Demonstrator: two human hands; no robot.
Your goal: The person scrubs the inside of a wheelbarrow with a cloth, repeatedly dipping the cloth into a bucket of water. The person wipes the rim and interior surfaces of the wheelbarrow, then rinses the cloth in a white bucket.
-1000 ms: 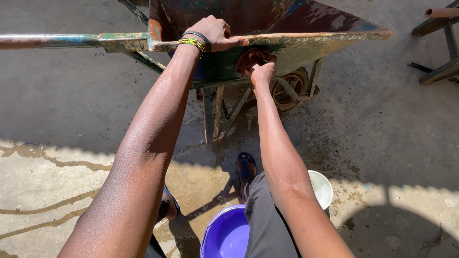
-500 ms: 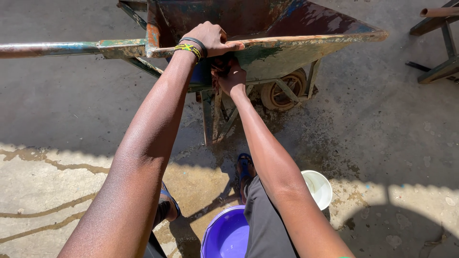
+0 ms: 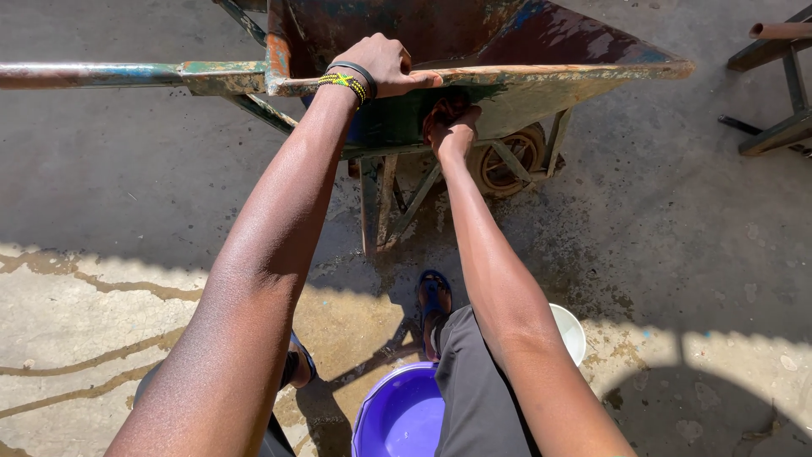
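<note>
A rusty, paint-flaked wheelbarrow (image 3: 558, 78) stands in front of me on wet concrete. My left hand (image 3: 382, 64), with beaded and dark bands on the wrist, grips the near rim of the tray. My right hand (image 3: 453, 134) reaches under that rim and presses a dark reddish scrubbing pad (image 3: 443, 108) against the outer side of the tray. The pad is partly hidden by my fingers and by shadow.
The wheelbarrow's long handle (image 3: 85, 74) runs off to the left; its wheel (image 3: 510, 157) and legs sit below the tray. A purple basin (image 3: 396, 416) and a white bucket (image 3: 573, 332) stand by my sandalled feet. A metal frame (image 3: 774, 80) stands at the right.
My right hand slid left along the tray's side with the pad, then came back to the right. My left hand kept its grip on the rim.
</note>
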